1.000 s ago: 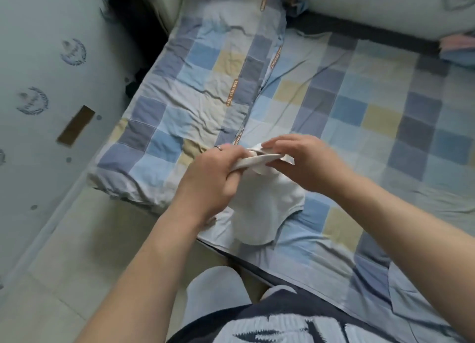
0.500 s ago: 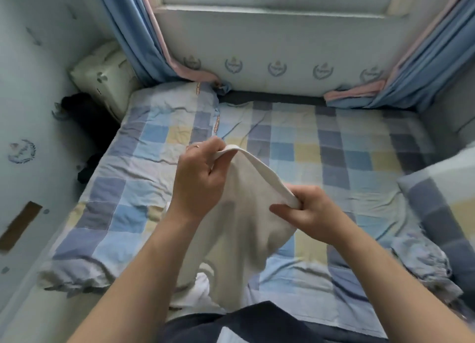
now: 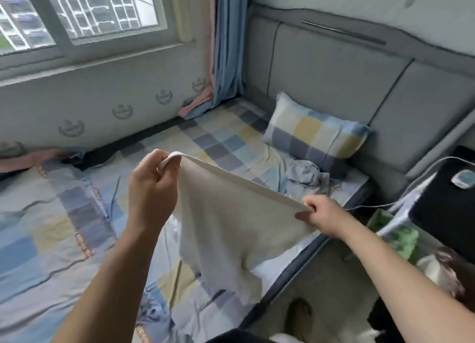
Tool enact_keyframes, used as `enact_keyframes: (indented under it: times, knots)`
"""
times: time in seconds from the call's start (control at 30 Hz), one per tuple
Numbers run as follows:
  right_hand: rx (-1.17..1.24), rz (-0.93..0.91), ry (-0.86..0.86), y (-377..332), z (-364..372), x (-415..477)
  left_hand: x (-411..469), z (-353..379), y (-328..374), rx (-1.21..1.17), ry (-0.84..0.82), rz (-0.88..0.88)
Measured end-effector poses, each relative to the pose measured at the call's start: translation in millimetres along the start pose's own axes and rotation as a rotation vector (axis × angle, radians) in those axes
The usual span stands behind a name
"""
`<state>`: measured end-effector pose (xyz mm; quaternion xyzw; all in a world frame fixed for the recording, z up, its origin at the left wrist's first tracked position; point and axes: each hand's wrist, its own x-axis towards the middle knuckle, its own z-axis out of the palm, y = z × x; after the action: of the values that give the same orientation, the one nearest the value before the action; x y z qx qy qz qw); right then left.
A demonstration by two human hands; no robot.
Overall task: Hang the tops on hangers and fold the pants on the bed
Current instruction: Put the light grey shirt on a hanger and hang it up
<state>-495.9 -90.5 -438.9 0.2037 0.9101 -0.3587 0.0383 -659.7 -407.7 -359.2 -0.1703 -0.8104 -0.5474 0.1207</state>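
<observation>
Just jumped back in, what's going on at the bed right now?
A person holds a cream garment up over the bed, its top edge stretched between both hands: the left hand grips one end, the right hand pinches the other. The rest hangs loose. A crumpled grey-blue cloth lies near the pillow. No hanger is in view.

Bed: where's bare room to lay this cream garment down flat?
Best patch: the checked sheet between the window wall, the pillow and your left hand gripping the cream garment. The quilt left of that hand is also free, though wrinkled. Crowded: the crumpled blue cloth below the pillow, and the bedside table beyond your right hand.
</observation>
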Motion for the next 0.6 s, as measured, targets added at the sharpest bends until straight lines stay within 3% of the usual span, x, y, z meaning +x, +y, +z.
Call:
enact_keyframes:
  times: [0.2,0.33,0.43,0.6]
  knots:
    - [0.385,0.064,0.285,16,-25,-118,-35,58,45,-0.144,-0.235,0.033]
    - [0.454,0.013,0.436,-9,-54,-190,-70,96,80,-0.218,-0.401,0.027]
    - [0.527,0.001,0.509,-15,-76,-258,-124,127,121,-0.277,-0.614,0.061]
    - [0.541,0.156,0.588,7,-95,-364,-249,157,197,-0.447,-0.838,0.244]
